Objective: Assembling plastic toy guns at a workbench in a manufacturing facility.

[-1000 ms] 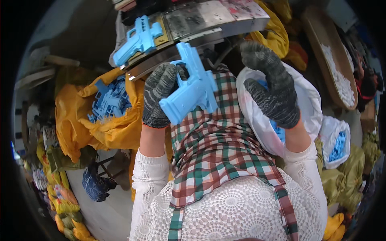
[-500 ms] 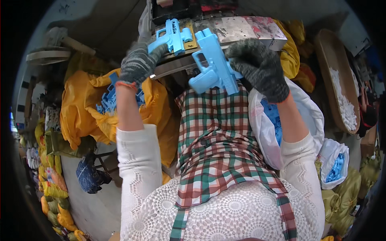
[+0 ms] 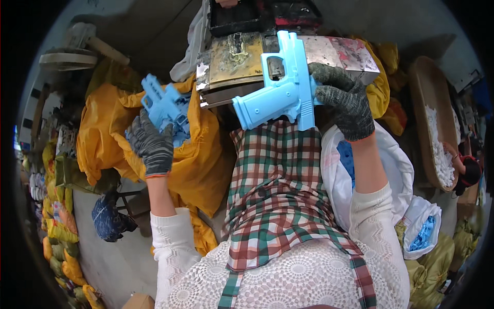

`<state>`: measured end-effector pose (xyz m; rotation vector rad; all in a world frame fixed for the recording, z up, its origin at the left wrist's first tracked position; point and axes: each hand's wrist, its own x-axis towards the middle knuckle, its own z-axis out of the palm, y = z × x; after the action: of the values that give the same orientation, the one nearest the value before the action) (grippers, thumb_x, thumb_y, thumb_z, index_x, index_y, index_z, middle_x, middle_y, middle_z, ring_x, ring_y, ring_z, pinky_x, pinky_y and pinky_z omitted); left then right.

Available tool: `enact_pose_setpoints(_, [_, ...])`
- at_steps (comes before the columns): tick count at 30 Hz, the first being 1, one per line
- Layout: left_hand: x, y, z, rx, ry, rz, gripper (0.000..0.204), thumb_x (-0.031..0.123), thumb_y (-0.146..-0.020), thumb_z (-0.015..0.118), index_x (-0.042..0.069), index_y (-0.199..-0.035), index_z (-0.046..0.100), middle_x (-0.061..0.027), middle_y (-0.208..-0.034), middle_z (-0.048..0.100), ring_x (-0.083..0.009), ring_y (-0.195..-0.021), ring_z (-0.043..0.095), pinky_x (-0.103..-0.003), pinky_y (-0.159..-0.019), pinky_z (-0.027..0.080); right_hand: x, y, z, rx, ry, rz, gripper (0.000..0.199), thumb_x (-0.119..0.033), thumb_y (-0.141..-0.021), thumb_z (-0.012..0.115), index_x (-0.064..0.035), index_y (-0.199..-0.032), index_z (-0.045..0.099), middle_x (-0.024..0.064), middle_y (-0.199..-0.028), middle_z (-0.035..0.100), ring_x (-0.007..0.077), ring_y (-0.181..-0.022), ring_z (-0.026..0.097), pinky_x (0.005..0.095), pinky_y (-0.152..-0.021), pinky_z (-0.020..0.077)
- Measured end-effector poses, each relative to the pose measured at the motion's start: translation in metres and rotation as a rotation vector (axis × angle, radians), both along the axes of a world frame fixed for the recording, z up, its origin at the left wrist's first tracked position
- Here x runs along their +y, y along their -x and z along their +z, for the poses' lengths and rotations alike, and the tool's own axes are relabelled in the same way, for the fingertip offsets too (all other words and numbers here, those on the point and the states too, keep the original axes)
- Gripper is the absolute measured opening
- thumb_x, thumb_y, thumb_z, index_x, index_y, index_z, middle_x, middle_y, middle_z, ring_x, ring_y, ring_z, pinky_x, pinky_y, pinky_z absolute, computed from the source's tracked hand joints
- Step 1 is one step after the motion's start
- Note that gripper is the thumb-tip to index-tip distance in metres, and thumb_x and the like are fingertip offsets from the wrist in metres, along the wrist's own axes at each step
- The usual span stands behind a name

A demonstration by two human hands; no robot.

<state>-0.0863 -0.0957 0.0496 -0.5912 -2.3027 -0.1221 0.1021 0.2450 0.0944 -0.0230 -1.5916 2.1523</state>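
My right hand [image 3: 343,100], in a dark knit glove, grips a light blue plastic toy pistol shell [image 3: 280,87] and holds it against the front edge of a worn metal work plate [image 3: 226,62]. To the left, my gloved left hand [image 3: 150,144] holds a second light blue toy gun part [image 3: 162,105] over the open yellow sack [image 3: 108,139], which holds more blue parts. A plaid apron [image 3: 275,190] covers my lap below both hands.
A white bag [image 3: 393,170] with blue parts sits at my right, a smaller one [image 3: 424,229] below it. A long wooden tray [image 3: 435,129] of white pieces stands far right. A dark blue bundle [image 3: 108,219] and yellow sacks [image 3: 59,237] lie on the left floor.
My left hand has carried its blue part down and left from the plate to the yellow sack. The right hand has shifted the blue pistol shell right, up against the plate.
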Motion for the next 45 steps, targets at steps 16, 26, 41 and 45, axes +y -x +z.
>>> enact_pose_setpoints(16, [0.067, -0.099, -0.003, -1.863, -1.319, -1.025, 0.057, 0.035, -0.086, 0.062, -0.006, -0.123, 0.047, -0.0209, -0.107, 0.061, -0.0242, -0.087, 0.064, -0.035, -0.074, 0.054, -0.044, -0.004, -0.012, -0.100, -1.031, 0.051, 0.039, 0.003, -0.069, 0.072, -0.0063, -0.105, 0.061, 0.0096, -0.115, 0.057, 0.0183, -0.092, 0.060, 0.0287, -0.078, 0.0520])
enact_pose_setpoints(26, [0.028, -0.040, -0.026, -0.984, -1.050, -0.550, 0.038, 0.027, -0.092, 0.053, 0.000, -0.119, 0.053, -0.0143, -0.105, 0.062, -0.0194, -0.092, 0.062, -0.030, -0.080, 0.051, -0.025, 0.016, 0.013, 0.041, -1.153, -0.061, 0.059, -0.010, -0.071, 0.074, -0.0080, -0.126, 0.052, 0.0114, -0.119, 0.058, 0.0228, -0.107, 0.057, 0.0340, -0.087, 0.0486])
enact_pose_setpoints(41, [-0.091, -0.030, -0.052, -0.913, 0.482, 0.133, 0.058, 0.044, -0.077, 0.064, 0.003, -0.118, 0.054, -0.0212, -0.100, 0.063, -0.0390, -0.092, 0.060, -0.045, -0.080, 0.047, 0.004, 0.117, 0.005, 0.171, -1.504, -0.094, 0.041, -0.019, -0.084, 0.063, -0.0082, -0.123, 0.055, 0.0133, -0.125, 0.054, 0.0269, -0.115, 0.051, 0.0376, -0.100, 0.0389])
enact_pose_setpoints(45, [-0.097, -0.025, -0.015, -0.876, 0.136, -0.156, 0.047, 0.033, -0.083, 0.063, 0.004, -0.118, 0.055, -0.0217, -0.111, 0.059, -0.0385, -0.104, 0.055, -0.042, -0.087, 0.045, 0.015, 0.109, 0.006, 0.268, -1.355, -0.101, 0.034, -0.014, -0.085, 0.062, -0.0042, -0.118, 0.059, 0.0131, -0.120, 0.057, 0.0262, -0.114, 0.051, 0.0363, -0.100, 0.0375])
